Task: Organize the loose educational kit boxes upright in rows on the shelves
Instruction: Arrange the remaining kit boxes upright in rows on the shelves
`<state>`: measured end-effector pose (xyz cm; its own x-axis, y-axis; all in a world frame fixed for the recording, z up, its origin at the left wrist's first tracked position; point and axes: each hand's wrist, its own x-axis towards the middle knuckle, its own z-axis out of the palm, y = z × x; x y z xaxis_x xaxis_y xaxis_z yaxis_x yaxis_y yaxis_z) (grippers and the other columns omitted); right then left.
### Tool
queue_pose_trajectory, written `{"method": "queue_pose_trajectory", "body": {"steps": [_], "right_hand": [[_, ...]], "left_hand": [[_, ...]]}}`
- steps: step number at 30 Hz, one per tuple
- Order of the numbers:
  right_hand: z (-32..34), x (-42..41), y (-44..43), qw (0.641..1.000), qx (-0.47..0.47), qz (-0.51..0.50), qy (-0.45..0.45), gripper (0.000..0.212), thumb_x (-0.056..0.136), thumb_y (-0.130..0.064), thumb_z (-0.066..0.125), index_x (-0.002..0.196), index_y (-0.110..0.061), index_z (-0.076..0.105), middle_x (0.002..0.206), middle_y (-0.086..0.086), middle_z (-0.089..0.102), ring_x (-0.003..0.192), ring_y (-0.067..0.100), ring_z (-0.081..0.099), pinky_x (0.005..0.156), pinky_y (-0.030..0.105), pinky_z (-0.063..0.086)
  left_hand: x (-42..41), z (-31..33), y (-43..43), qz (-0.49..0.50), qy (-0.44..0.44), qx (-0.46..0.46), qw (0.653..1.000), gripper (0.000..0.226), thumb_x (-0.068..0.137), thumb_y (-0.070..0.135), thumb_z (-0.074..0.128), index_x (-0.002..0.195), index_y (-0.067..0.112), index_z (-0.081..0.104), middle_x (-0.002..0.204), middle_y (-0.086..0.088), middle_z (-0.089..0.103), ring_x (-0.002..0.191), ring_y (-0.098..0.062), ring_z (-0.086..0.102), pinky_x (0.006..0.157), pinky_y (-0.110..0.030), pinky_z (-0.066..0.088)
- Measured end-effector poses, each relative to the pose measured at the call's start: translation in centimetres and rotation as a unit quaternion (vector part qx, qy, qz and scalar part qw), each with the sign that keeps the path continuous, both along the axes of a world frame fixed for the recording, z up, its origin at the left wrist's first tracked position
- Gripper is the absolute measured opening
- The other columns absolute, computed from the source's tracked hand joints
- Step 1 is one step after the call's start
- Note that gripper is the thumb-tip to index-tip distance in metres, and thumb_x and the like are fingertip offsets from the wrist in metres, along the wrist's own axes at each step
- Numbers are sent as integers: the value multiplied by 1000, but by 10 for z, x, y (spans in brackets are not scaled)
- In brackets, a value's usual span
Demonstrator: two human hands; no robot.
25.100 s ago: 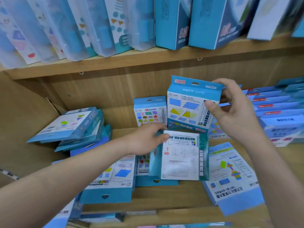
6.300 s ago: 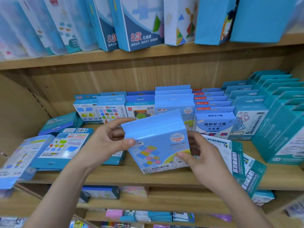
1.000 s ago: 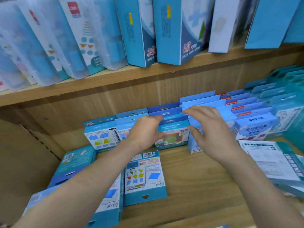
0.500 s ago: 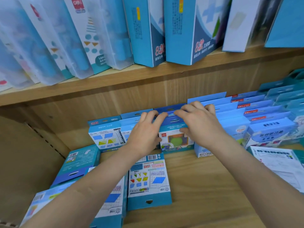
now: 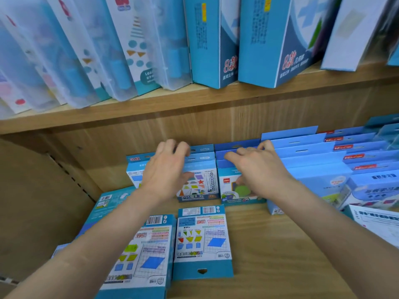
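My left hand (image 5: 166, 171) clasped the upright box (image 5: 199, 184), my right hand's (image 5: 259, 171) hold unclear; the flat box (image 5: 203, 240) lay nearer, lengthwise near-to-far, closest my left.

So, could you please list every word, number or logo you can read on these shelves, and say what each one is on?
"8款": tall blue box and its neighbour, upper shelf.
"Lea", cut off: clear case.
"CY-0157": upright shapes box.
"deli", red logo: upright green-circle box.
Too small or blurred: print on the flat boxes, the small red labels.
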<state>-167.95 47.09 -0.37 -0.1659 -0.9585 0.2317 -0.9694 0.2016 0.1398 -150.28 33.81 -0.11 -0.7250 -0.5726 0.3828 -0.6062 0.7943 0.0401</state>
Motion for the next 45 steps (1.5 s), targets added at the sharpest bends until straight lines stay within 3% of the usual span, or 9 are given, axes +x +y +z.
{"method": "queue_pose_trajectory", "body": {"steps": [7, 15, 22, 26, 29, 31, 36, 40, 45], "right_hand": [[8, 1, -5, 999, 37, -12, 31, 51, 75, -43, 70, 117, -25, 48, 109, -5, 58, 95, 20, 58, 84, 37, 26], [3, 6, -5, 999, 33, -16, 2, 58, 78, -42, 68, 128, -28, 41, 112, -3, 53, 108, 19, 51, 88, 38, 27], [11, 30, -13, 994, -79, 35, -72, 48, 88, -40, 59, 133, -30, 44, 119, -4, 54, 113, 21, 49, 84, 38, 30], [17, 67, -31, 913, -122, 96, -377, 25, 90, -26, 59, 115, -28, 60, 102, -9, 63, 94, 8, 59, 84, 35, 48], [15, 96, -48, 799, -35, 87, -594, 11, 93, -26, 56, 99, -31, 64, 92, -6, 69, 86, 15, 66, 87, 40, 52], [10, 112, -61, 744, 52, 61, -664, 16, 95, -31, 52, 106, -27, 63, 100, 0, 71, 93, 17, 68, 90, 38, 49], [-4, 144, -99, 714, 206, 23, -668, 39, 94, -48, 46, 126, -26, 53, 111, 2, 65, 96, 13, 64, 83, 27, 51], [-17, 166, -131, 731, 282, -2, -621, 35, 89, -59, 49, 118, -38, 53, 108, 1, 61, 70, 10, 57, 52, 22, 45], [-27, 183, -151, 680, 303, -42, -667, 42, 87, -48, 60, 119, -22, 60, 73, 5, 56, 52, 12, 45, 45, 22, 32]], "left_hand": [[23, -11, -15, 112, -24, 119, 986, 69, 76, 47, 73, 124, 21, 31, 85, -2, 65, 79, -27, 65, 64, -37, 51], [13, -17, -10, 89, -15, 119, 989, 68, 86, 34, 67, 140, 23, 27, 105, -10, 68, 91, -30, 65, 75, -38, 50], [32, -5, -14, 42, 0, 139, 989, 72, 85, 32, 66, 143, 30, 23, 85, 0, 70, 83, -25, 65, 71, -34, 51], [80, 26, -27, 98, 10, 96, 991, 30, 87, 26, 62, 118, 27, 60, 95, 6, 73, 95, -20, 65, 81, -30, 48], [122, 33, -38, 171, -24, 120, 978, 18, 86, 22, 61, 101, 24, 70, 96, 3, 73, 97, -20, 65, 78, -27, 46], [144, 27, -43, 185, -65, 169, 966, 18, 86, 20, 59, 99, 25, 71, 97, 3, 72, 96, -18, 65, 76, -24, 45], [181, 3, -45, 186, -105, 250, 944, 20, 91, 25, 56, 107, 27, 68, 108, 7, 69, 102, -13, 62, 88, -26, 48], [199, -6, -49, 204, -81, 224, 950, 25, 93, 20, 52, 112, 25, 66, 118, 5, 66, 107, -16, 60, 90, -27, 47], [206, -16, -54, 208, -85, 278, 934, 22, 93, 31, 53, 112, 29, 64, 121, 4, 64, 107, -16, 59, 92, -32, 47]]}}
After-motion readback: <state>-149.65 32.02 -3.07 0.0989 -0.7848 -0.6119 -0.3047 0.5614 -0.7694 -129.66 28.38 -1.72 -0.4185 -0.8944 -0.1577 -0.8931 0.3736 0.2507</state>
